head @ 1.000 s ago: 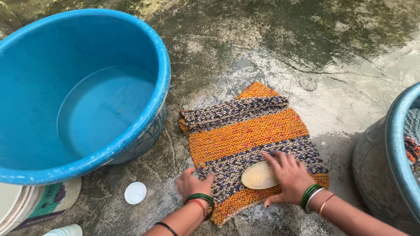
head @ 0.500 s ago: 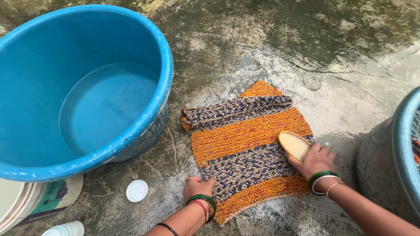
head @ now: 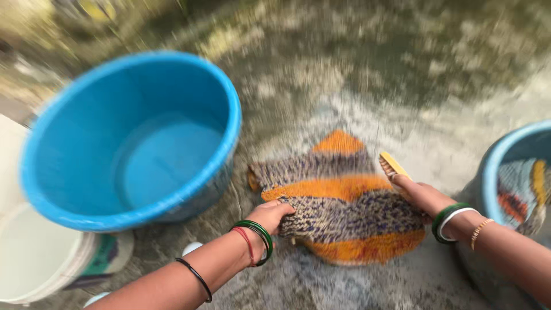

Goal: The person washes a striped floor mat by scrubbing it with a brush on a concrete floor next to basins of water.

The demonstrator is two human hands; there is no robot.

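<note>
Your left hand [head: 274, 216] pinches the near-left edge of the knitted orange-and-purple striped mat [head: 344, 201], lying on wet rough concrete floor [head: 321, 74] btwn two blue plastic tubs. Your right hand [head: 418, 194] grips an oval scrub brush [head: 391, 166] w/ bristles at the mat's right edge.

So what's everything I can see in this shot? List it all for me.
Tub: one, blue, on the left, some water inside.
Knitted mat: one, orange with blue-grey stripes, on the wet floor, centre.
Scrub brush: one, yellowish, at the mat's right edge.
Second tub: one, blue, right edge, striped cloth inside.
Bucket: one, white, bottom left.
Wet floor: grey concrete, all around.
Left hand: grips the mat's near-left edge; green and red bangles.
Right hand: holds the brush; green and white bangles.
</note>
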